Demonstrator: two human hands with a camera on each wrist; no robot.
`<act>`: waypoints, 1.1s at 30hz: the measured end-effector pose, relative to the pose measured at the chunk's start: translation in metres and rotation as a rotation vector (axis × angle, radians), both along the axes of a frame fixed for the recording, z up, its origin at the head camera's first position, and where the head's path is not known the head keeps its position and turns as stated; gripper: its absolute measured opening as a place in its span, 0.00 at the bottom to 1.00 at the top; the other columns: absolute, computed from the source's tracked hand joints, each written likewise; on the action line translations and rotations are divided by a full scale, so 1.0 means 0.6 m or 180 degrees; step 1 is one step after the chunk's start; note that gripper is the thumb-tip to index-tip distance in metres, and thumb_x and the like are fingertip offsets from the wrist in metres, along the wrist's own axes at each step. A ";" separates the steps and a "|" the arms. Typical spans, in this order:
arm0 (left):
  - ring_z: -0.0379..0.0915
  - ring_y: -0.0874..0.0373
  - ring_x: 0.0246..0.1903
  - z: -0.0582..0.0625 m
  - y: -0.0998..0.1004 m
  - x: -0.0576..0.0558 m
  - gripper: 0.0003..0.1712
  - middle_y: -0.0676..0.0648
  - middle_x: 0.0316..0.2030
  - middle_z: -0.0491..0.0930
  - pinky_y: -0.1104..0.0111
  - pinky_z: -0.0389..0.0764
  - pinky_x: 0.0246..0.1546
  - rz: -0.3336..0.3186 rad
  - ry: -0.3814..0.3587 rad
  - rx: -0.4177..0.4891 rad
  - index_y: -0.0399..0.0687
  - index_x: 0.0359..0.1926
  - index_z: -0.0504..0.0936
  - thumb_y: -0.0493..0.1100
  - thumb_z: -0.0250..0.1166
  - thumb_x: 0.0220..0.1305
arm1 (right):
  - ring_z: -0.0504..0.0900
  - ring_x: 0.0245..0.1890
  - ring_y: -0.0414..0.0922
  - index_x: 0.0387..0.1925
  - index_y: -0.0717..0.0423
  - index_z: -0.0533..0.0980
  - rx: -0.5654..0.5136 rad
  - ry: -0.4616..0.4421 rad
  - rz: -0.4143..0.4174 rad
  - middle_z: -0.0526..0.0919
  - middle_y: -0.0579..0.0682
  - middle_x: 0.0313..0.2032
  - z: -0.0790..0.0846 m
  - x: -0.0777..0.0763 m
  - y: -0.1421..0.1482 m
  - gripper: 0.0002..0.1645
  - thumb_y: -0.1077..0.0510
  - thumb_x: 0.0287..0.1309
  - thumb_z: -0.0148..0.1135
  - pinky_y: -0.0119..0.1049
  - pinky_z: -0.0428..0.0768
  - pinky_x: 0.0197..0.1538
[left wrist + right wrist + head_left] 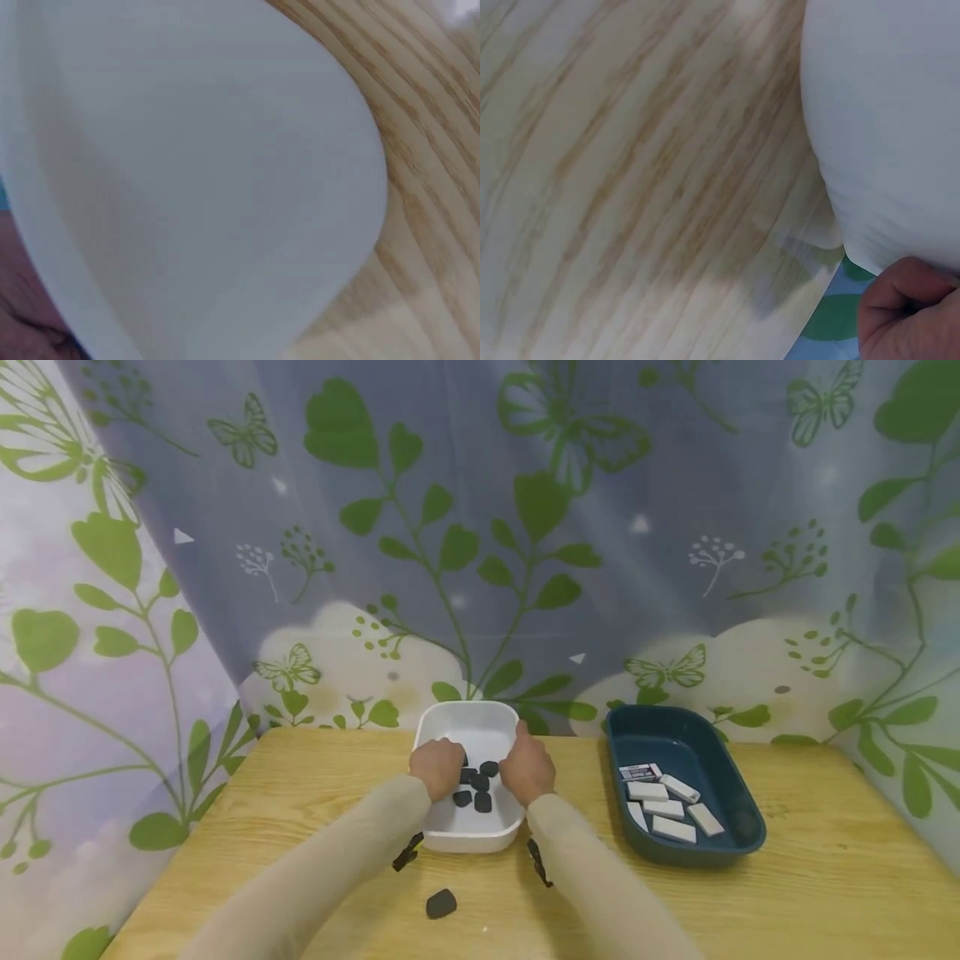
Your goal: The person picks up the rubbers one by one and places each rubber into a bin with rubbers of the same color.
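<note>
Both hands hold a white plastic basin (471, 842) on the wooden table. My left hand (437, 768) grips its left rim, fingers curled over the edge to the inside. On the opposite rim, my right hand (528, 768) grips with its thumb along the top. The basin wall (225, 165) fills most of the left wrist view, part of the left hand (30, 322) showing at the lower corner. In the right wrist view the curled right hand (911, 311) meets the basin's edge. Several dark, stone-like pieces (480, 782) lie inside the basin.
A single dark piece (441, 904) lies on the table (322, 777) in front of the basin, between the forearms. To the right stands a dark blue basin (705, 856) with several white eraser-like blocks (673, 829). A patterned curtain (480, 568) hangs behind the table.
</note>
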State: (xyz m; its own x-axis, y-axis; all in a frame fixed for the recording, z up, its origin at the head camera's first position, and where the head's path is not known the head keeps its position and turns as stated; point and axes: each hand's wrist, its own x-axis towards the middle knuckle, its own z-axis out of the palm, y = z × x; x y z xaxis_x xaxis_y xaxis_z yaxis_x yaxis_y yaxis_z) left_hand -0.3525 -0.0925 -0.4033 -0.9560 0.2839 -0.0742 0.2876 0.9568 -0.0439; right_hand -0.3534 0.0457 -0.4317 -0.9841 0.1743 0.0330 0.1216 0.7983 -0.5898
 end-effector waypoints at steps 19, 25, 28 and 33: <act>0.74 0.53 0.27 0.042 -0.029 0.014 0.10 0.48 0.25 0.76 0.60 0.78 0.29 -0.0210 -0.0111 0.0334 0.44 0.26 0.76 0.43 0.67 0.58 | 0.81 0.42 0.58 0.69 0.61 0.57 -0.0033 0.0044 0.0009 0.79 0.65 0.47 -0.002 0.003 0.000 0.44 0.66 0.50 0.63 0.50 0.78 0.43; 0.72 0.55 0.21 0.089 -0.054 0.073 0.07 0.49 0.21 0.76 0.62 0.74 0.22 -0.0615 0.0416 0.0757 0.44 0.25 0.78 0.41 0.64 0.57 | 0.80 0.44 0.60 0.69 0.63 0.55 -0.0047 0.0018 0.0057 0.78 0.66 0.49 -0.001 0.004 -0.002 0.44 0.66 0.51 0.62 0.52 0.78 0.45; 0.70 0.57 0.19 0.091 -0.066 0.108 0.06 0.51 0.21 0.76 0.63 0.72 0.19 -0.0818 0.0518 0.0875 0.45 0.25 0.79 0.41 0.64 0.56 | 0.80 0.45 0.61 0.70 0.63 0.55 -0.0048 0.0016 0.0044 0.78 0.66 0.50 -0.001 0.003 0.000 0.44 0.65 0.52 0.61 0.52 0.77 0.46; 0.65 0.61 0.16 0.060 -0.090 0.159 0.09 0.55 0.18 0.72 0.67 0.67 0.14 -0.0969 0.0456 0.0830 0.50 0.23 0.76 0.45 0.66 0.56 | 0.79 0.47 0.61 0.70 0.64 0.54 -0.0061 -0.0004 0.0066 0.77 0.67 0.51 -0.001 0.002 -0.003 0.44 0.65 0.53 0.61 0.52 0.77 0.48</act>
